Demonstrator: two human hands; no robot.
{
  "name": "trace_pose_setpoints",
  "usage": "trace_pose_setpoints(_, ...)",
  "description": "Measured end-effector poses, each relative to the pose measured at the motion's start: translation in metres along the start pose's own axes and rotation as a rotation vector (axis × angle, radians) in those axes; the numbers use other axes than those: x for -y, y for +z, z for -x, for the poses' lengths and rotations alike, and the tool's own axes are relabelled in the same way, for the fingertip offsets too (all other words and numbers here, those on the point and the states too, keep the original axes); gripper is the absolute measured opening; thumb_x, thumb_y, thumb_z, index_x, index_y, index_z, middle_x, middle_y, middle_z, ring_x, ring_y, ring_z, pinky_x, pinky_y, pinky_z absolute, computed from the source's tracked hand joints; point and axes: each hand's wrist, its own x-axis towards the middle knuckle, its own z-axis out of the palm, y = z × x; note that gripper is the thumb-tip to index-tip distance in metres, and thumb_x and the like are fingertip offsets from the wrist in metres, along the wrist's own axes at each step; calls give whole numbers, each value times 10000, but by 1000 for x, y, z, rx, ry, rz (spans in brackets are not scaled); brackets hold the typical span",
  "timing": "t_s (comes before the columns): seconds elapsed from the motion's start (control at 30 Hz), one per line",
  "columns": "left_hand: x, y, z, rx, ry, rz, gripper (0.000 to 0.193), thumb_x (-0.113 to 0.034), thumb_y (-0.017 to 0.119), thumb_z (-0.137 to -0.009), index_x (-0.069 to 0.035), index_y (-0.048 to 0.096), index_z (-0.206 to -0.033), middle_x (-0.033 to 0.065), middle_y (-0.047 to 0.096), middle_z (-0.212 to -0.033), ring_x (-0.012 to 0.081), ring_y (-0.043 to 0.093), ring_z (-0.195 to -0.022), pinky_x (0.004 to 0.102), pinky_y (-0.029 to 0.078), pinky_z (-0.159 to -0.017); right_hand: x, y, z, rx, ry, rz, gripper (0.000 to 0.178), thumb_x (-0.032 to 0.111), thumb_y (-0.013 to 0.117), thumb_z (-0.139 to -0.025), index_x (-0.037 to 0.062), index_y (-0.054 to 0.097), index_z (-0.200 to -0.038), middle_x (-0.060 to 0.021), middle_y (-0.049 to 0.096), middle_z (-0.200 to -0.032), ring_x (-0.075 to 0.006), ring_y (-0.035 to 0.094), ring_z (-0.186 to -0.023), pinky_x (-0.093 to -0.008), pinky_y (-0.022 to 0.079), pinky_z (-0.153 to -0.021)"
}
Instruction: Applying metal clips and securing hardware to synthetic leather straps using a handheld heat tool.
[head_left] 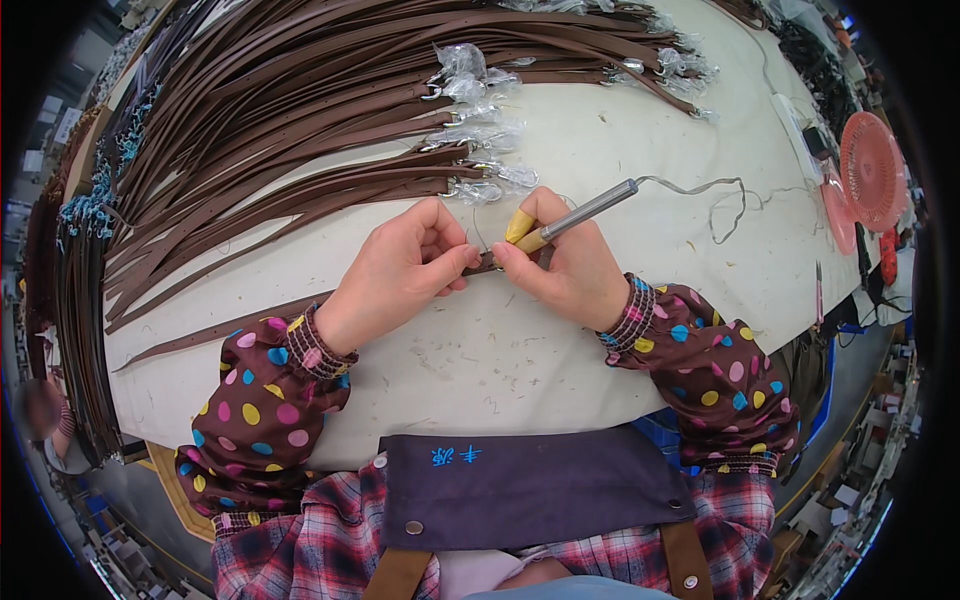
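My left hand [405, 265] pinches the end of a brown leather strap [220, 330] that runs off to the left across the white table [520, 350]. My right hand [565, 260] grips a pen-shaped corded tool [575, 217] with a metal barrel and a yellow-wrapped tip. The tip sits at the strap end, between the fingertips of both hands. A thin loose thread curls up from that spot. Both forearms wear brown sleeve covers with coloured dots.
A large fan of brown straps [290, 110] with plastic-wrapped buckles [480, 120] covers the far left of the table. The tool's grey cord [715, 200] trails right toward a white power strip [795, 125]. A pink fan [870, 170] stands at the right edge.
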Motion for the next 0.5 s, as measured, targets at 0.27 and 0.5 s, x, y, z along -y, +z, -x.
trace_pose_setpoints(0.27,0,0,-1,4,6,8,160,-123,594,-909,-8,485,-885,29,600,-809,74,598,-702,212,503,-608,0,0,0,-3,5,11,249,107,662,-821,20,431,-856,-81,563,-659,-134,536,-539,-267,433,-507)
trace_pose_setpoints(0.5,-9,1,-4,-11,27,-191,162,-129,613,-888,2,521,-908,54,614,-801,107,605,-669,242,486,-579,-5,0,0,-70,22,-135,223,116,648,-839,25,445,-864,-42,551,-660,-75,508,-563,-234,408,-505)
